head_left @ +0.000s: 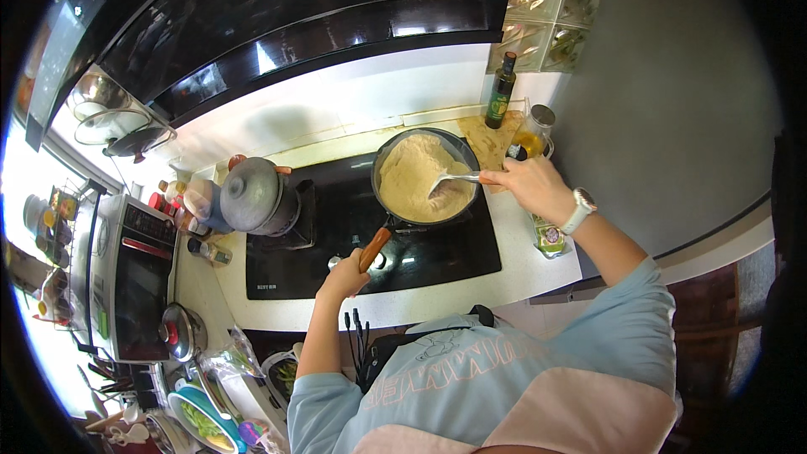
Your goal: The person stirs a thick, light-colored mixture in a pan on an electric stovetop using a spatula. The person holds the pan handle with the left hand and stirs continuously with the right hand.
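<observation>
A dark frying pan [380, 145] sits on the right side of the black glass hob, filled with a pale yellow, flour-like mass [410, 170]. My left hand [343, 277] is closed around the pan's brown wooden handle [376, 250], which points toward me. In my right hand [535, 188] is a metal spatula [458, 176], gripped by its brown handle end. Its head rests in the yellow mass, partly sunk, so I cannot make out its full shape. A watch with a white strap is on my right wrist.
A lidded grey pot [256, 193] stands on the left burner. Right of the pan are a dark green bottle [501, 92], a glass jug of yellow liquid [535, 130] and a green packet [549, 237]. A microwave [143, 277] stands left; the black range hood [319, 17] hangs above.
</observation>
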